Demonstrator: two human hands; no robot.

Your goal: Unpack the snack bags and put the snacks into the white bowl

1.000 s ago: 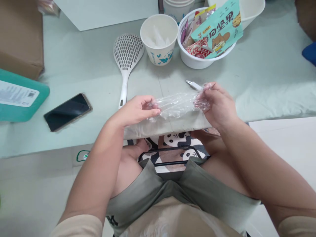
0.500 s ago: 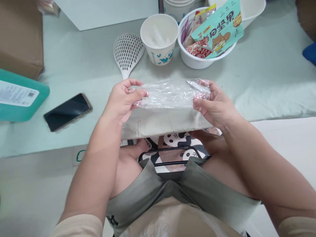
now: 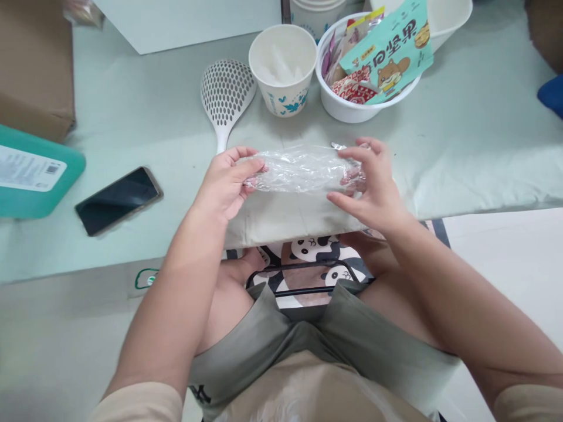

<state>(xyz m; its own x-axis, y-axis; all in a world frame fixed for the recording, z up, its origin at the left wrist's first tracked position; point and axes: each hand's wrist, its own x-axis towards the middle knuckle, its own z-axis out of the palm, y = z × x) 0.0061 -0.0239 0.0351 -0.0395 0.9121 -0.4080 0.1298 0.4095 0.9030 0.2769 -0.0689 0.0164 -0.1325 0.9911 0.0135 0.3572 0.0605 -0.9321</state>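
A crumpled, see-through plastic bag point(image 3: 299, 170) stretches sideways above the table's front edge. Its left end is pinched between the thumb and fingers of my left hand point(image 3: 233, 179). At the other end, my right hand point(image 3: 372, 181) has its thumb and fingers spread around the plastic, with some of it lying against the palm side. Just beyond my left hand lies a white slotted skimmer point(image 3: 226, 97), its handle end hidden. A paper cup point(image 3: 284, 73) with blue leaf prints stands behind the bag, something whitish and translucent inside it.
Right of the cup, a white bowl point(image 3: 365, 111) holds snack packets, including a teal pouch point(image 3: 391, 58). A phone point(image 3: 118, 201) lies at left, near a green container point(image 3: 39, 173) and a cardboard box point(image 3: 35, 70). A white panel point(image 3: 193, 23) stands at the back.
My right hand's fingers have loosened and spread from the bag's right end, and the hand has shifted slightly left. My left hand keeps its pinch and has moved a little right.
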